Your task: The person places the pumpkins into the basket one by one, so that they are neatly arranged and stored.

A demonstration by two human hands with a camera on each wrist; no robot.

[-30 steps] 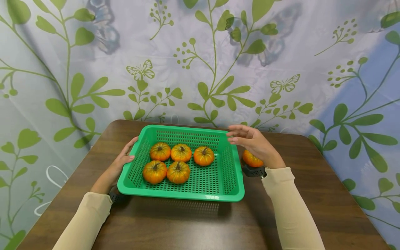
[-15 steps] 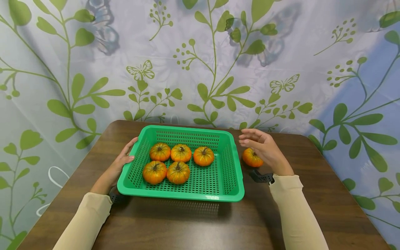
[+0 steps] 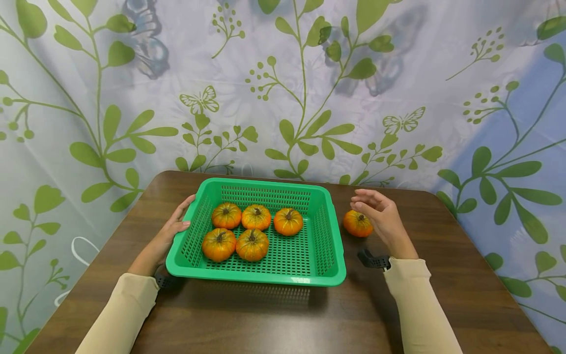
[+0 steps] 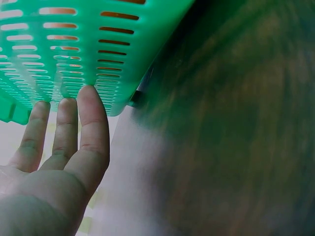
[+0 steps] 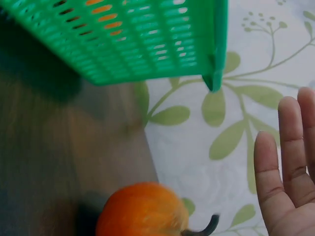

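Observation:
A green plastic basket (image 3: 309, 280) with slotted walls holds several small orange pumpkins (image 3: 252, 244), all gathered toward its left and middle. My left hand (image 3: 165, 236) lies against the basket's left end, thumb at the rim. In the left wrist view, nearly straight fingers (image 4: 93, 123) touch the slotted outer wall. Right of the basket, a lone pumpkin (image 3: 357, 223) sits on the table. My right hand (image 3: 383, 219) is just above and beside it, fingers loosely bent and holding nothing. The right wrist view shows this pumpkin's curved stem (image 5: 204, 230) apart from the fingers.
The brown wooden table (image 3: 247, 324) extends under everything. Behind it hangs a pale curtain (image 3: 247, 137) with green leaves and butterflies. A black wrist mount (image 3: 373, 259) sits below my right hand, and another (image 3: 165, 280) by the left wrist.
My right hand has moved right and slightly toward me, from the basket's right rim to beside the lone pumpkin, uncovering more of it. The left hand and basket stay in place.

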